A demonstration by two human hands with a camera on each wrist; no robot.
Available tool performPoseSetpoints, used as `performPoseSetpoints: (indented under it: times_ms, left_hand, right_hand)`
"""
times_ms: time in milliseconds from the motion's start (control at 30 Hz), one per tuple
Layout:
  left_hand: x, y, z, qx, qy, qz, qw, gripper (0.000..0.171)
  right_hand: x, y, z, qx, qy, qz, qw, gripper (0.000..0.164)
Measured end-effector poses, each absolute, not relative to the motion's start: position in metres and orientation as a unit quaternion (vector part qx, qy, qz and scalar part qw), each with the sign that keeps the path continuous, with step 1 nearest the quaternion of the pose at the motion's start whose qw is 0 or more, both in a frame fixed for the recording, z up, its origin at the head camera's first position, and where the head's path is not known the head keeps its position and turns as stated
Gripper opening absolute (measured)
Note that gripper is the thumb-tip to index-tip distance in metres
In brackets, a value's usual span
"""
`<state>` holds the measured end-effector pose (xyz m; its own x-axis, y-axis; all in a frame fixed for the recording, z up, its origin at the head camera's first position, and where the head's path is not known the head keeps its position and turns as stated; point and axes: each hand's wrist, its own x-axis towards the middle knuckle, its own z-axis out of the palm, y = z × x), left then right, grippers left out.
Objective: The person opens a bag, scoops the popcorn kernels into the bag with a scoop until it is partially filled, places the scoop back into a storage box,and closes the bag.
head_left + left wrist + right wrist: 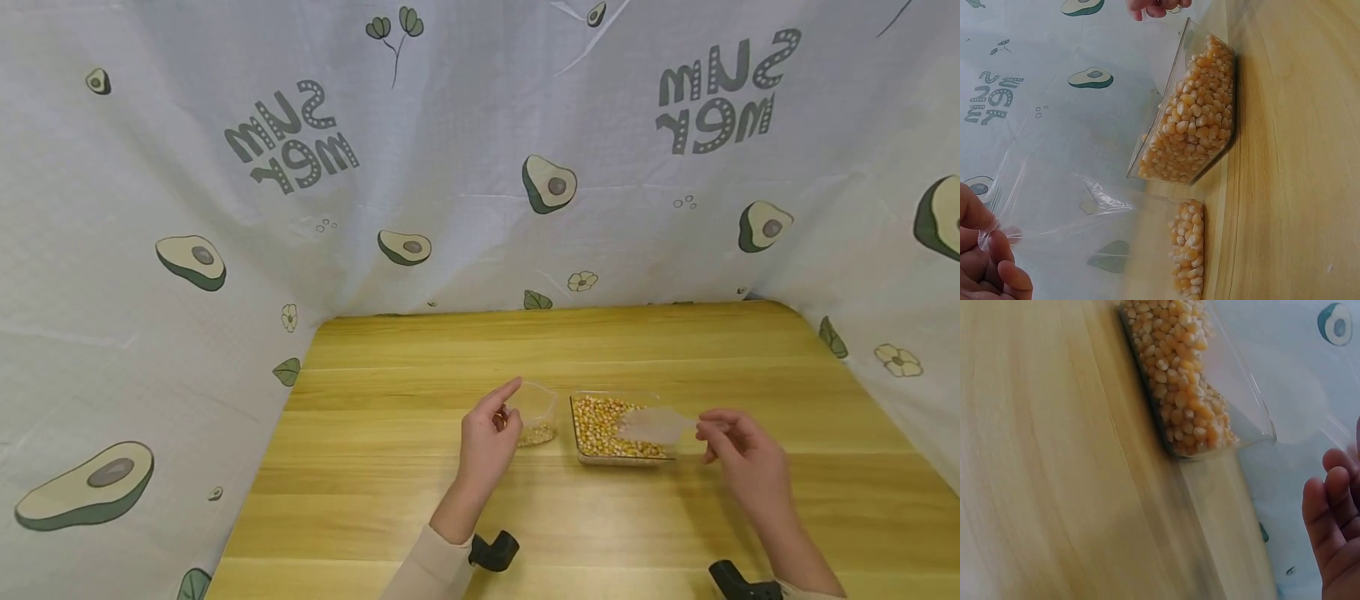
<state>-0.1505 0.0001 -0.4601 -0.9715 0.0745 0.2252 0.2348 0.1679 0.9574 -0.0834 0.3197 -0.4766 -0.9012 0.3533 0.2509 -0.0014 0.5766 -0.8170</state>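
Observation:
My left hand [486, 437] pinches the top edge of a clear plastic bag [1100, 200] between thumb and fingers. The bag stands on the table with a layer of corn kernels [1188, 253] at its bottom. Right of it, a rectangular clear container [626, 461] holds a heap of corn kernels [595, 425]. My right hand [750, 467] grips the handle of a whitish translucent scoop [654, 425]. The scoop's blade reaches into the container, against the kernels; its front edge is hidden among them. In the right wrist view, only part of the right hand's fingers [1325, 519] shows.
The wood-grain table [390, 500] extends around the bag and container. A pale curtain [465, 167] printed with avocados hangs along its back and sides. Black wrist mounts [495, 552] sit on both wrists.

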Motion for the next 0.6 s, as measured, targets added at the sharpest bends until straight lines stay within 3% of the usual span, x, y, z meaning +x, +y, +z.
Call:
performPoseSetpoints:
  times_ms: [300,600]
  left_hand:
    - [-0.15,0.0,-0.46,-0.096,-0.763,-0.636,0.06,0.045]
    - [-0.151,-0.002,-0.463,-0.098,-0.764,-0.634,0.063,0.044]
  right_hand:
    - [-0.088,0.326,-0.469,0.021,-0.912,0.289,0.291,0.02]
    - [-0.089,0.327,-0.467,0.039,-0.949,0.213,0.229,0.017]
